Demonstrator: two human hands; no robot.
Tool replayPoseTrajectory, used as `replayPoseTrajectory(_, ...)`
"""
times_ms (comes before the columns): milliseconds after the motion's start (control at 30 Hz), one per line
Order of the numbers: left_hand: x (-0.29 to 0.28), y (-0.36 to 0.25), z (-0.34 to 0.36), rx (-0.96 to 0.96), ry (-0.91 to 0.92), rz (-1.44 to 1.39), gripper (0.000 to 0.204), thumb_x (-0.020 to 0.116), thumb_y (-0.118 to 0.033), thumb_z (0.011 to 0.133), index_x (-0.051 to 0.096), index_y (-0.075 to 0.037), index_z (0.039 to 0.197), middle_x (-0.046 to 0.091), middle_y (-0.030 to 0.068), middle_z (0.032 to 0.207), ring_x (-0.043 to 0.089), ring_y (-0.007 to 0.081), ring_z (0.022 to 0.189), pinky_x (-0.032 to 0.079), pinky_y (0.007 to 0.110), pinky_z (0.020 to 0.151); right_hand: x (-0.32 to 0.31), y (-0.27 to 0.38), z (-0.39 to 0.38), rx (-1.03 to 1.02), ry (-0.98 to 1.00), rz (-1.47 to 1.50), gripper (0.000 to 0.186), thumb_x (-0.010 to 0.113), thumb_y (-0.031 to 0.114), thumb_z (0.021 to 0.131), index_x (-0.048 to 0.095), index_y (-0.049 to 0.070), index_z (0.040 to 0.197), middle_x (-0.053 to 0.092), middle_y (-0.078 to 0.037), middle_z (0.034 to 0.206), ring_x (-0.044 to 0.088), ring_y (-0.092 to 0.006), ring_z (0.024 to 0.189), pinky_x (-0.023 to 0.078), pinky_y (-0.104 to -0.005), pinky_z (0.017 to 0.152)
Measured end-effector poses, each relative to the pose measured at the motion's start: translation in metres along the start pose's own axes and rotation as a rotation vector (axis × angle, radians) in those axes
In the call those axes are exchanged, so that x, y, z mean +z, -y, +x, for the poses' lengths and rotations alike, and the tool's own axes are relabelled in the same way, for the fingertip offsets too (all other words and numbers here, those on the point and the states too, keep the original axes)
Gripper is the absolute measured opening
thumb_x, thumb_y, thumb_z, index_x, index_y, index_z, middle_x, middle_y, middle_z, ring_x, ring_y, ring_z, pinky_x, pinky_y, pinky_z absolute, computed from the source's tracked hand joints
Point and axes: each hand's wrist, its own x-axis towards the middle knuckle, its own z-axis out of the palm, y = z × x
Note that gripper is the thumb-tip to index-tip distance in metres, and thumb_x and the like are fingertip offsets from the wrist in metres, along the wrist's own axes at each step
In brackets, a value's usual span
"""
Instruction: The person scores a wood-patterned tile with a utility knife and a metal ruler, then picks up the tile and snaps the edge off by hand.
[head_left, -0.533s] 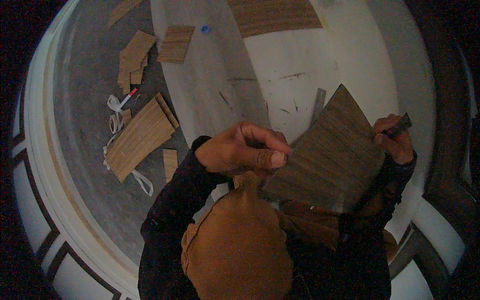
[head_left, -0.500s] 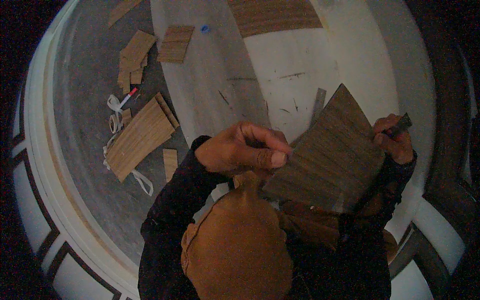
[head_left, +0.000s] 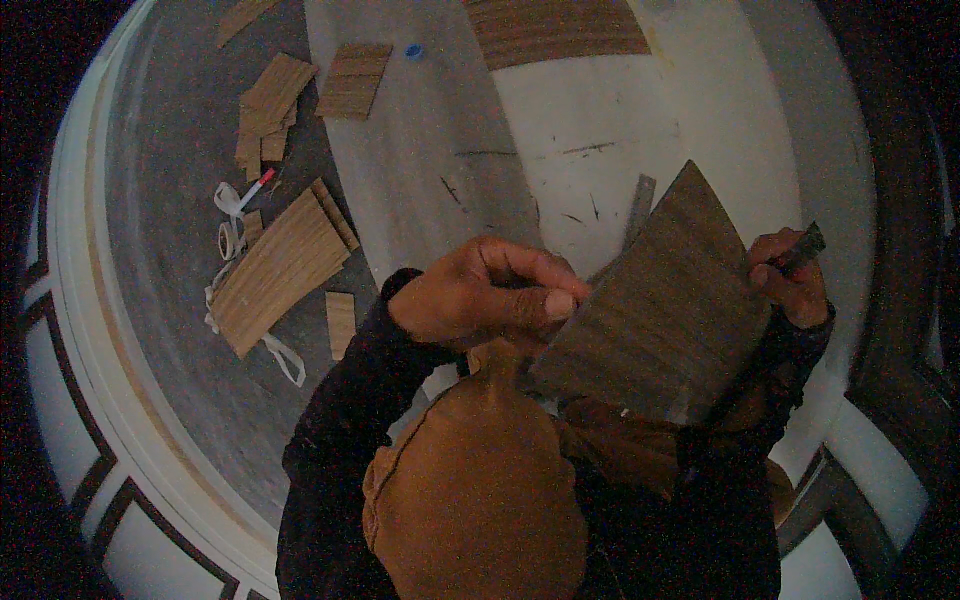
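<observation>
A dark wood-grain plank piece (head_left: pixel 660 300) is tilted up in front of me, one corner pointing away. My left hand (head_left: pixel 490 295) pinches its left edge between thumb and fingertips. At the right edge, my right hand (head_left: pixel 790 278) has its fingers curled around a small dark, flat-ended tool (head_left: pixel 803 250), whose kind I cannot make out. That hand is also against the piece; its grip there is partly hidden. Behind the piece a grey metal ruler (head_left: pixel 641 208) pokes out, its lower part hidden.
Several lighter wood-grain offcuts (head_left: pixel 285 270) lie on the grey floor (head_left: pixel 170 300) at left. Among them are a white marker with a red end (head_left: pixel 260 187) and white strips (head_left: pixel 287 362). Farther off are a small blue ring (head_left: pixel 414 52) and a laid wood-grain section (head_left: pixel 560 30).
Very little differs: the plank piece and my left hand have shifted slightly upward in the picture. Both hands keep the same hold.
</observation>
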Motion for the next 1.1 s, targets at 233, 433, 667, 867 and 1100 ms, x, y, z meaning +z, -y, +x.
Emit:
replayPoseTrajectory(233,0.023,-0.004,0.011,0.237,-0.203,0.209,0.047,0.076,-0.019,0.096,0.060,-0.001,0.137,0.068,0.0109,0.127,0.065,0.0201,0.113,0.053,0.037,0.094,0.015,-0.022,-0.010,0.050,-0.303,0.095,0.023,0.075,0.025,0.088,0.063,0.006,0.093,0.060,0.000,0.085,0.049,-0.0103,0.069,0.038,-0.0299,0.060)
replayPoseTrajectory(433,0.052,0.003,0.023,0.752,-0.716,0.060,0.047,0.069,-0.017,0.099,0.056,0.001,0.140,0.067,0.0132,0.131,0.065,0.0220,0.117,0.052,0.040,0.099,0.080,-0.002,0.041,-0.012,-0.364,0.231,0.020,0.073,0.023,0.094,0.067,0.005,0.100,0.062,0.000,0.092,0.056,-0.0095,0.078,0.045,-0.0248,0.066)
replayPoseTrajectory(667,0.034,0.010,0.008,0.797,-0.932,0.993,0.029,0.066,-0.005,0.092,0.068,-0.002,0.121,0.076,0.0111,0.112,0.073,0.0221,0.098,0.057,0.035,0.087,0.101,0.046,0.069,-0.047,-0.549,-0.037,0.024,0.070,0.020,0.097,0.065,0.004,0.115,0.062,-0.001,0.089,0.050,-0.0059,0.069,0.040,-0.0246,0.060)
replayPoseTrajectory(867,0.021,0.032,0.010,0.897,-1.099,1.368,0.037,0.064,-0.001,0.087,0.071,-0.007,0.124,0.076,0.0122,0.118,0.076,0.0269,0.096,0.058,0.033,0.085,0.110,0.105,0.037,0.006,-0.401,-0.240,0.035,0.070,0.018,0.095,0.059,0.004,0.125,0.060,-0.007,0.085,0.055,-0.0162,0.069,0.045,-0.0298,0.064)
replayPoseTrajectory(1100,-0.005,0.089,0.025,0.924,-1.171,1.152,0.051,0.062,0.000,0.092,0.059,-0.008,0.142,0.074,0.0131,0.125,0.075,0.0262,0.105,0.059,0.033,0.087,0.146,0.101,0.035,-0.265,0.009,-0.451,0.043,0.071,0.031,0.094,0.061,0.004,0.127,0.067,-0.014,0.088,0.068,-0.0362,0.075,0.055,-0.0452,0.069)
